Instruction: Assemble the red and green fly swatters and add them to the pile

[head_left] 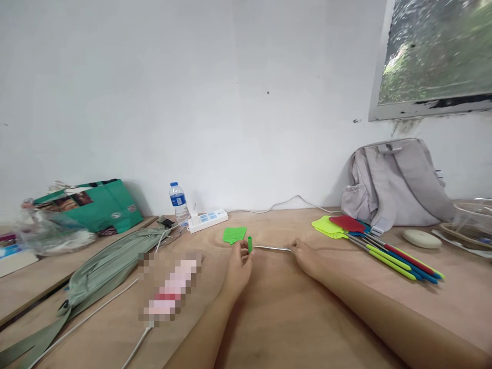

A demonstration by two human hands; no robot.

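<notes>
My left hand [239, 266] is closed around a short green handle tube [249, 244], held upright with its open end up. A thin metal rod [273, 248] lies level between my hands. My right hand [304, 258] pinches its right end, and the left end comes close to the green tube; whether they touch I cannot tell. Just beyond my left hand lies a green mesh fly swatter head [233, 234]. To the right of my right hand, several fly swatters [392, 256] in yellow, red and blue rest in a pile, handles toward me.
Behind the left hand stand a water bottle [178, 200] and a white power strip [208, 220]. On the left lie a grey-green bag [111, 266], a green shopping bag [102, 207] and a blurred pink object [172, 289] with a cable. A grey backpack [400, 179] leans against the wall.
</notes>
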